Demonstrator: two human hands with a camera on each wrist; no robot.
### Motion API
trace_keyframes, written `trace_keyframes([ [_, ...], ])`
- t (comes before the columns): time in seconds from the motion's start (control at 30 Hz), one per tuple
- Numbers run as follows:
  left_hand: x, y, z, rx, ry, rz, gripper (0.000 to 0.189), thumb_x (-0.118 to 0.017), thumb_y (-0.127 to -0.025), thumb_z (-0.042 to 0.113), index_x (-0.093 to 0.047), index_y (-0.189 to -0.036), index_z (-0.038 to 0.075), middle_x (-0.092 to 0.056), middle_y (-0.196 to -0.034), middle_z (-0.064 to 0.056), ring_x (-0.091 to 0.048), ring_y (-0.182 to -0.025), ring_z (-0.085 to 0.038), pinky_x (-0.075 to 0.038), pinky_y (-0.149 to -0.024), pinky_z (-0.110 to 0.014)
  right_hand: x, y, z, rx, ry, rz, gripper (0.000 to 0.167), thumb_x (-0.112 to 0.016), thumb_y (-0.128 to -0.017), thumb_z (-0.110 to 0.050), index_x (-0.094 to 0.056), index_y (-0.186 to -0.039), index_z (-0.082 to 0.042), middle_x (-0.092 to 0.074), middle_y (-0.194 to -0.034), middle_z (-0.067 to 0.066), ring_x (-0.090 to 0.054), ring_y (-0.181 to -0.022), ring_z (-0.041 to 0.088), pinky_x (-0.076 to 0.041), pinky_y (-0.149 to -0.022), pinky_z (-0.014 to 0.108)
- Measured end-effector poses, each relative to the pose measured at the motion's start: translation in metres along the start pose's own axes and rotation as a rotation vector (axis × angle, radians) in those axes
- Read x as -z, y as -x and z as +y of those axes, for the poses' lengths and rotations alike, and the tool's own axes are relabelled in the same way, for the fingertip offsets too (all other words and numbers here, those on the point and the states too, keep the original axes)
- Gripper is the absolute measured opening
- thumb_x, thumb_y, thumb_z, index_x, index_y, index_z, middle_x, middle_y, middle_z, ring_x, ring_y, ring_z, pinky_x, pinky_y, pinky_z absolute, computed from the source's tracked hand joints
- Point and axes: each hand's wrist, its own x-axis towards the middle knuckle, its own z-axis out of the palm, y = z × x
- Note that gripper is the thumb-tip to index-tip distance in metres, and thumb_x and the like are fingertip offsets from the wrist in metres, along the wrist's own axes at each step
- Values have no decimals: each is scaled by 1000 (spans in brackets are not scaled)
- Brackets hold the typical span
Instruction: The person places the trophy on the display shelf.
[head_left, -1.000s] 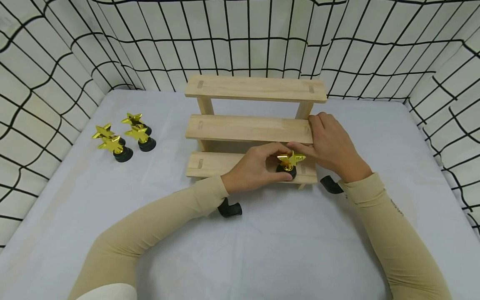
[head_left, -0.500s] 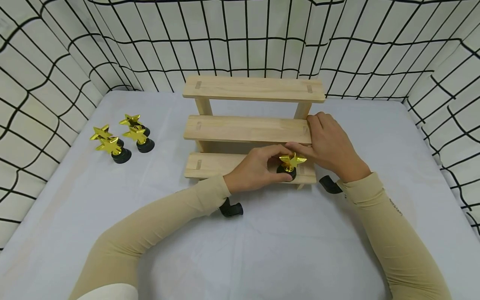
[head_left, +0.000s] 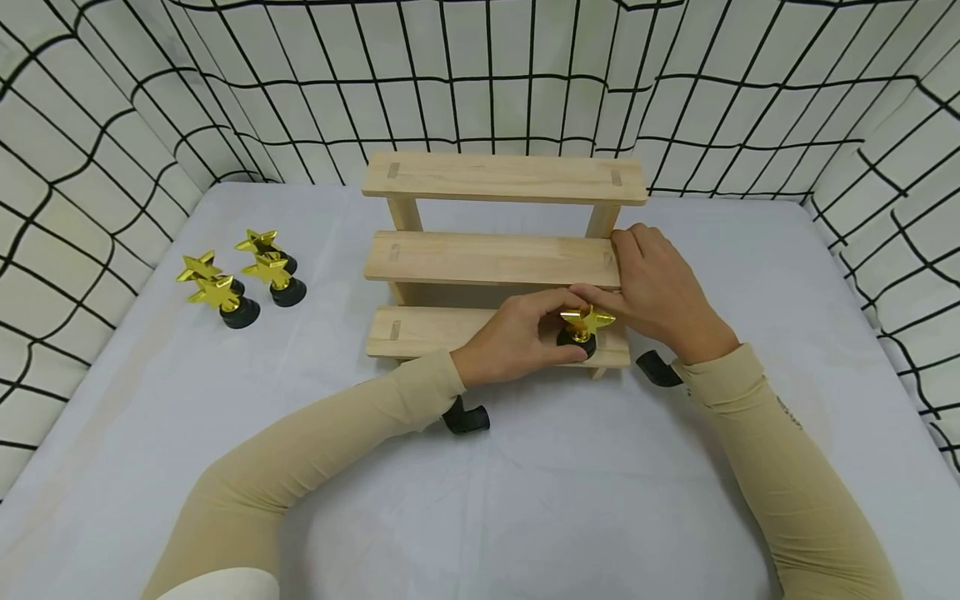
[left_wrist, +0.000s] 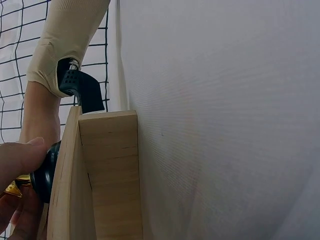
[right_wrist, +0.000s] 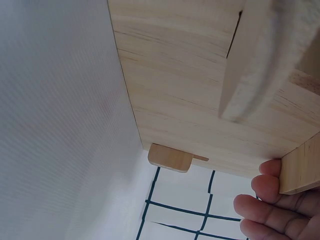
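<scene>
A small gold star trophy (head_left: 588,320) with a round black base is at the right end of the lowest shelf of a three-tier wooden rack (head_left: 491,257). My left hand (head_left: 513,337) pinches it between thumb and fingers. In the left wrist view the black base (left_wrist: 46,172) is right against the shelf board, the gold part largely hidden by the fingers. My right hand (head_left: 663,292) grips the right end of the middle shelf, its thumb reaching toward the trophy. The right wrist view shows its fingertips (right_wrist: 265,187) at the shelf's end.
Several more gold star trophies (head_left: 217,293) stand grouped on the white-covered table (head_left: 480,517), left of the rack. Black wire mesh (head_left: 491,79) rises behind the rack and along both sides. Black camera mounts (head_left: 467,419) jut from beneath both wrists.
My left hand and the trophy have shifted slightly right along the lowest shelf. The right hand keeps its grip on the rack, and the head view has drifted a little.
</scene>
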Motion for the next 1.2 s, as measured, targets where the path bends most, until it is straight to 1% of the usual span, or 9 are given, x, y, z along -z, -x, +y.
trace_keyframes([
  [0.23,1,2,0,2,-37,5,49,-86,-86,17,-64,-129,7,-69,-129,-7,-66,-119,-18,-56,-105,-23,0,-2,-2,15,7,-2,106,-24,-94,-85,-57,-108,14,-56,-86,23,-48,-70,32,-43,-61,41],
  [0.47,4,5,-1,-9,-62,13,51,-86,-86,16,-63,-131,6,-69,-131,-7,-66,-122,-19,-55,-107,-26,-1,-5,-4,8,-14,-7,105,-25,-93,-86,-57,-106,13,-56,-88,23,-50,-74,33,-45,-64,43],
  [0.57,5,7,-1,-5,-72,18,51,-86,-86,17,-63,-130,7,-69,-131,-7,-65,-124,-19,-54,-110,-27,-2,-5,-4,10,-14,-9,105,-24,-93,-86,-57,-107,13,-56,-88,24,-51,-74,34,-45,-65,44],
  [0.63,6,8,-1,5,-63,21,51,-86,-86,17,-63,-130,8,-69,-132,-6,-65,-125,-18,-54,-110,-27,-2,-6,-4,12,-13,-8,106,-23,-93,-87,-57,-107,13,-57,-89,24,-51,-74,34,-45,-65,44],
  [0.8,10,12,-2,17,-20,26,51,-86,-85,17,-62,-130,9,-69,-130,-4,-69,-118,-16,-56,-105,-24,-2,-6,-4,11,-9,-6,108,-24,-92,-87,-57,-109,14,-57,-89,24,-51,-74,34,-45,-64,43],
  [1.03,18,20,-5,25,-37,42,45,-85,-86,17,-62,-125,11,-72,-116,-3,-69,-108,-15,-58,-99,-25,-1,-3,-4,5,-13,4,107,-25,-91,-88,-58,-107,13,-56,-88,24,-49,-72,33,-43,-62,42],
  [1.2,26,28,-3,21,-52,60,44,-85,-86,17,-62,-123,11,-72,-112,-3,-68,-104,-15,-58,-95,-27,0,-1,-3,-14,-23,-3,107,-25,-91,-88,-58,-109,13,-56,-89,24,-48,-73,33,-44,-63,42],
])
